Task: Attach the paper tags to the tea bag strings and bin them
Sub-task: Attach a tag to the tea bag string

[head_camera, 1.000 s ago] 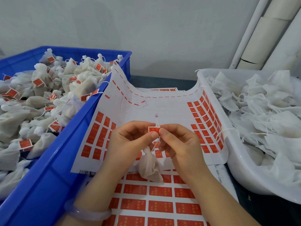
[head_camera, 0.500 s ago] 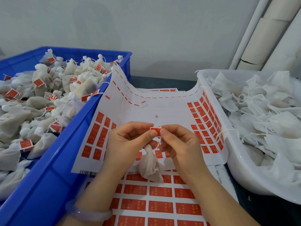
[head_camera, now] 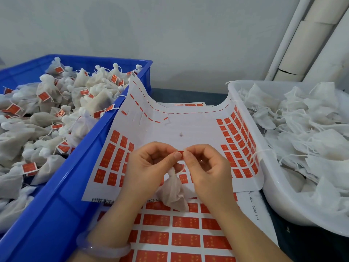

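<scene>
Pinching a red tag [head_camera: 180,152] closed, mid-attach.
Left hand [head_camera: 149,167] and right hand [head_camera: 205,171] both nip it, fingertips meeting; the tea bag [head_camera: 172,191] hangs just under them. Next, I'd say: press the tag firm, then drop the lot into the bin [head_camera: 56,205] left of the hands.

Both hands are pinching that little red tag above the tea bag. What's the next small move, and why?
Probably press the red tag firmly shut before letting go. The left hand and right hand pinch it from either side, and the tea bag hangs below them, not yet in the blue bin where the tagged bags lie.
</scene>
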`<state>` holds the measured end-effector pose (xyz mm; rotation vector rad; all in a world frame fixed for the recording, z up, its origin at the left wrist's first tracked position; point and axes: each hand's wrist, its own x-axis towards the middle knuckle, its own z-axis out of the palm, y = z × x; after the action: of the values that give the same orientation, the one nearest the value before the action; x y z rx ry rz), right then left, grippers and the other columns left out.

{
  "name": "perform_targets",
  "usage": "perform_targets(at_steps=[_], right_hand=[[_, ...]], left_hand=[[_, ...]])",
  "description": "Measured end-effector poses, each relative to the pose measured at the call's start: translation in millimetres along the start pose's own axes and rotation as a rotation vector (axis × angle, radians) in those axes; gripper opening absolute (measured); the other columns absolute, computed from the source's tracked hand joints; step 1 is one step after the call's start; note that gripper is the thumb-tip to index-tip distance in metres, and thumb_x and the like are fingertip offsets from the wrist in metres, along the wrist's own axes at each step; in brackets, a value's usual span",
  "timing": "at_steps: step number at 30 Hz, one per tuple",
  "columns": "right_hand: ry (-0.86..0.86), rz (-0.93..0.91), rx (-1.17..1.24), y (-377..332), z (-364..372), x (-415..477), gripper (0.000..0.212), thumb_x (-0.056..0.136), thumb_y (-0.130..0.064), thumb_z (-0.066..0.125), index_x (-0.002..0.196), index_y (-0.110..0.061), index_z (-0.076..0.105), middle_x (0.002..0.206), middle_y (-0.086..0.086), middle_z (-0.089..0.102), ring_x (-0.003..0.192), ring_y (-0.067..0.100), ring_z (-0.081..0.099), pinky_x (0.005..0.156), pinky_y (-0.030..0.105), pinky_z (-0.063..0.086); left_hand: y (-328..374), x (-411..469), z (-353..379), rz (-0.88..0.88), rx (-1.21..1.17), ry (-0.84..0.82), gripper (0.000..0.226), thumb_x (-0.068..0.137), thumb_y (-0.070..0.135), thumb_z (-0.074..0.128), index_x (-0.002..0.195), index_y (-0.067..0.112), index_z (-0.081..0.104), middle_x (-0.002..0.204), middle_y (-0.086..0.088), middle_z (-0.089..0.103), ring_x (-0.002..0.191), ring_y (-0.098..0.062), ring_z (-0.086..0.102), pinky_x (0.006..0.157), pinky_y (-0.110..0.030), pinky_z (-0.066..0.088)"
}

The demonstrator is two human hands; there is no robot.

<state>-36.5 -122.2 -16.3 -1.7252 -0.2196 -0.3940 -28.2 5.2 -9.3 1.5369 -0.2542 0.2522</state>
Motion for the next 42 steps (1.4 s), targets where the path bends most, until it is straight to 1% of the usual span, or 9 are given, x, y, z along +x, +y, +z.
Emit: perform_targets(at_steps=[3, 13, 19, 24, 30, 33, 36, 39, 42], right_hand=[[-0.027, -0.007, 0.032, -2.2, -2.2, 1.7, 0.010, 0.076, -0.043, 0.057, 0.082, -0.036, 0.061, 0.083, -0.023, 0.065, 0.081, 0.000, 0.063, 0.064, 0.009, 0.049], [-0.023, -0.023, 0.034, -0.7, -2.1, 4.2, 0.003, 0.076, -0.038, 0.059, 0.077, -0.039, 0.062, 0.075, -0.030, 0.064, 0.078, -0.003, 0.062, 0.060, 0.005, 0.046], [0.012, -0.066, 0.033, 1.6, -1.6, 1.9, 0.007, 0.079, -0.032, 0.062, 0.080, -0.038, 0.063, 0.079, -0.023, 0.067, 0.078, -0.003, 0.063, 0.062, 0.005, 0.047], [0.009, -0.165, -0.076, 1.1, -3.5, 2.8, 0.007, 0.078, -0.037, 0.058, 0.082, -0.035, 0.063, 0.077, -0.021, 0.065, 0.078, -0.001, 0.063, 0.063, 0.007, 0.048], [-0.191, 0.092, -0.001, 6.9, -3.0, 6.3, 0.036, 0.060, -0.055, 0.068, 0.087, -0.034, 0.057, 0.078, -0.021, 0.064, 0.073, -0.001, 0.062, 0.059, 0.010, 0.049], [-0.284, 0.114, -0.088, 10.0, -3.7, 8.1, 0.029, 0.061, -0.052, 0.070, 0.080, -0.031, 0.062, 0.074, -0.018, 0.066, 0.069, 0.001, 0.064, 0.059, 0.010, 0.050], [-0.315, 0.131, -0.130, 12.1, -7.5, 9.7, 0.012, 0.075, -0.035, 0.072, 0.081, -0.038, 0.062, 0.079, -0.024, 0.066, 0.074, -0.002, 0.065, 0.062, 0.011, 0.051], [-0.371, 0.148, -0.093, 7.9, -4.3, 4.2, 0.020, 0.071, -0.048, 0.072, 0.086, -0.039, 0.062, 0.083, -0.026, 0.066, 0.078, -0.004, 0.064, 0.061, 0.009, 0.050], [-0.351, 0.115, -0.175, 9.2, 5.4, -2.0, 0.017, 0.074, -0.037, 0.074, 0.084, -0.036, 0.061, 0.080, -0.028, 0.063, 0.076, -0.005, 0.061, 0.060, 0.007, 0.047]], left_hand=[[0.2, 0.1, -0.3, 0.032, 0.010, -0.014, 0.010, 0.071, 0.017, 0.065, 0.079, 0.012, 0.067, 0.066, 0.004, 0.070, 0.057, -0.011, 0.068, 0.055, -0.016, 0.053], [-4.4, 1.4, -0.7, 0.025, 0.069, -0.031, 0.003, 0.079, 0.009, 0.062, 0.080, 0.012, 0.063, 0.068, -0.001, 0.069, 0.057, -0.012, 0.067, 0.056, -0.017, 0.053], [-5.1, 0.8, 0.3, -0.064, 0.014, -0.043, 0.013, 0.076, 0.020, 0.062, 0.087, 0.012, 0.065, 0.069, 0.001, 0.070, 0.060, -0.012, 0.067, 0.057, -0.017, 0.053], [-5.4, 1.5, 0.4, -0.016, 0.069, -0.029, 0.015, 0.072, 0.026, 0.061, 0.082, 0.016, 0.067, 0.067, 0.005, 0.069, 0.059, -0.010, 0.066, 0.057, -0.018, 0.054], [-8.4, 2.7, -3.4, -0.019, 0.083, 0.031, 0.011, 0.081, 0.012, 0.064, 0.079, 0.022, 0.068, 0.070, 0.008, 0.069, 0.065, -0.008, 0.067, 0.057, -0.014, 0.051], [-9.5, 1.8, -3.5, -0.037, 0.082, 0.045, 0.013, 0.085, 0.010, 0.062, 0.080, 0.021, 0.066, 0.071, 0.007, 0.069, 0.067, -0.009, 0.067, 0.059, -0.016, 0.053], [-10.5, 2.8, -6.8, -0.123, -0.044, 0.107, 0.015, 0.089, 0.009, 0.056, 0.082, 0.019, 0.064, 0.072, 0.006, 0.068, 0.070, -0.011, 0.067, 0.061, -0.018, 0.053], [-10.6, 5.3, -10.4, -0.142, -0.077, 0.169, 0.025, 0.090, 0.005, 0.054, 0.080, 0.025, 0.065, 0.072, 0.007, 0.068, 0.069, -0.009, 0.067, 0.060, -0.016, 0.052], [-10.2, 3.3, -6.6, -0.113, -0.015, 0.140, 0.020, 0.087, 0.009, 0.060, 0.080, 0.027, 0.067, 0.073, 0.011, 0.070, 0.070, -0.003, 0.067, 0.058, -0.011, 0.049]])
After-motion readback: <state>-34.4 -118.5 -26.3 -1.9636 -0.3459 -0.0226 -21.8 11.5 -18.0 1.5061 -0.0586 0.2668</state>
